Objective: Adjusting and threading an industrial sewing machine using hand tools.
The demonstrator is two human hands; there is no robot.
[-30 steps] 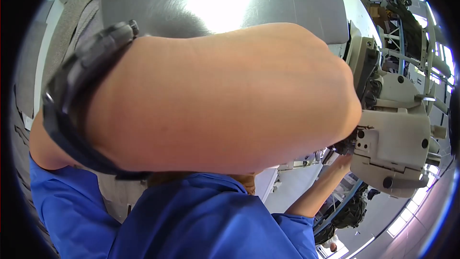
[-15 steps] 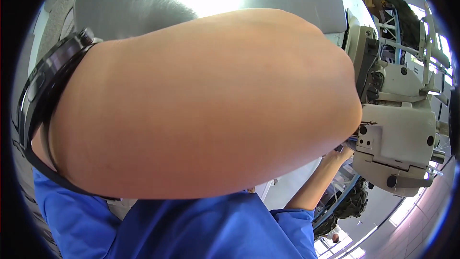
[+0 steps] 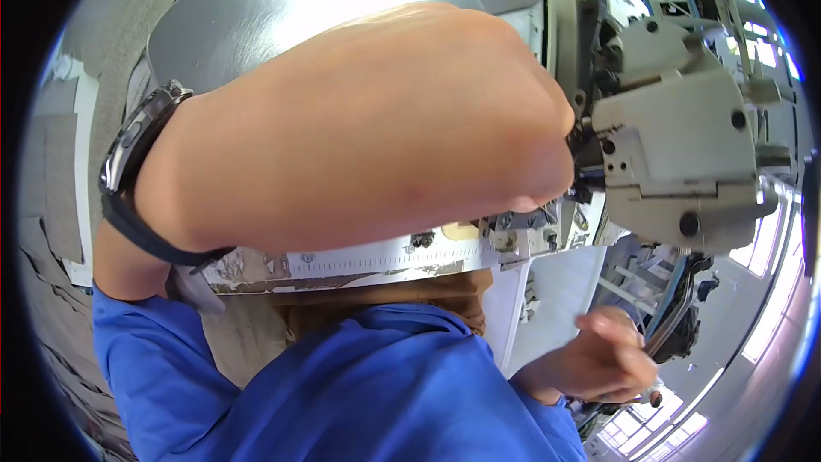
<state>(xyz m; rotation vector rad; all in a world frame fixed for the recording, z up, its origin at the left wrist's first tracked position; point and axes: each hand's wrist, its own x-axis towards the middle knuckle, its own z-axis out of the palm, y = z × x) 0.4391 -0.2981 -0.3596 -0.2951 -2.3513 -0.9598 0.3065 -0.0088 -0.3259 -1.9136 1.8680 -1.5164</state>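
My left hand (image 3: 479,111) reaches in from the left, very large in the view, its back turned up and its knuckles close to the working end of a cream industrial sewing machine (image 3: 667,137). Its fingers bend down out of sight, so what they touch or hold is hidden. A black watch (image 3: 145,141) sits on that wrist. Lower right, apart from the machine, my right hand (image 3: 599,359) is raised with loosely bent, somewhat blurred fingers. The thumb stands apart, and nothing shows between them.
A shiny metal plate (image 3: 231,30) lies beyond my left arm. Along the near table edge runs a white strip with ruler marks (image 3: 385,258). Grey cloth (image 3: 51,231) lies at the left, and brown material (image 3: 385,295) shows between the table edge and my blue top.
My left arm looks smaller and farther from view, uncovering the ruler strip and machine parts. My right hand has come away from beside the machine toward the lower right.
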